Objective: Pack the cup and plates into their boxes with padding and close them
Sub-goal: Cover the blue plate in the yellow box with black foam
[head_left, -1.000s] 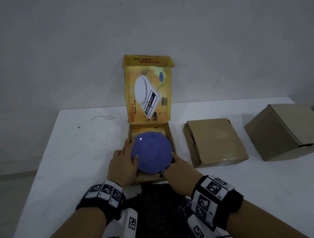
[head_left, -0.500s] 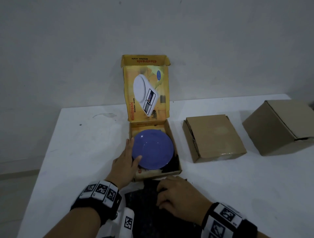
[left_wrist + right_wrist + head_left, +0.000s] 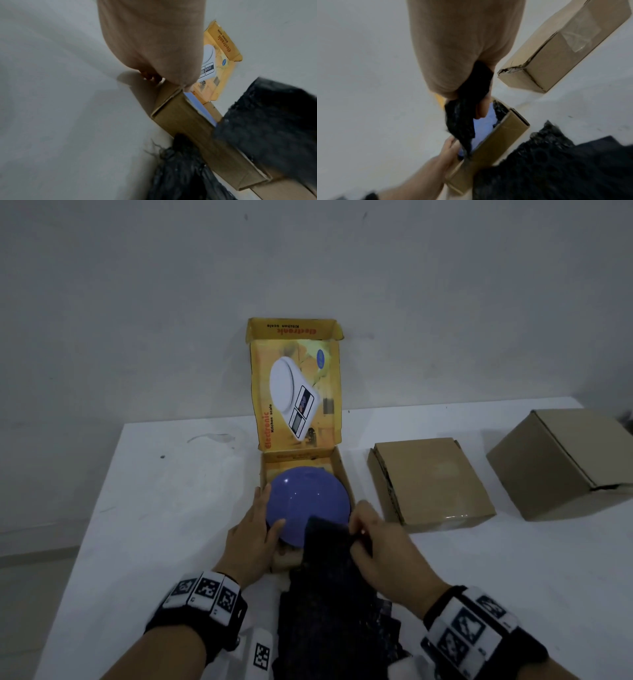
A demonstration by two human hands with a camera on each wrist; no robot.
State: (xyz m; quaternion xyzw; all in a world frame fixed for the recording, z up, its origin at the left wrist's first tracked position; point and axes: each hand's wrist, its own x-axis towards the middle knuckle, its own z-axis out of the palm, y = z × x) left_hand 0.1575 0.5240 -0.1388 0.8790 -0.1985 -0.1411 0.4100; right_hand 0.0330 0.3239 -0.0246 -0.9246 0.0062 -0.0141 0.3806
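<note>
A blue plate (image 3: 308,501) lies in the open yellow kitchen-scale box (image 3: 337,467), whose lid stands upright behind it. My left hand (image 3: 270,515) lies along the box's left wall, fingers straight on the outside and thumb resting on the plate's rim. My right hand (image 3: 356,529) pinches a sheet of black padding (image 3: 329,542) and holds it over the plate's near right edge. The right wrist view shows the padding (image 3: 460,119) hanging from that hand above the plate (image 3: 482,129). More black padding (image 3: 325,611) lies heaped in front of the box.
Two shut brown cardboard boxes stand on the white table (image 3: 171,508) to the right: a flat one (image 3: 431,481) close to the yellow box and a taller one (image 3: 561,460) near the right edge. A grey wall runs behind the table.
My right hand let go of the plate, drew back to the padding heap, then came forward holding a black sheet over the plate. My left hand stayed at the box's left side.
</note>
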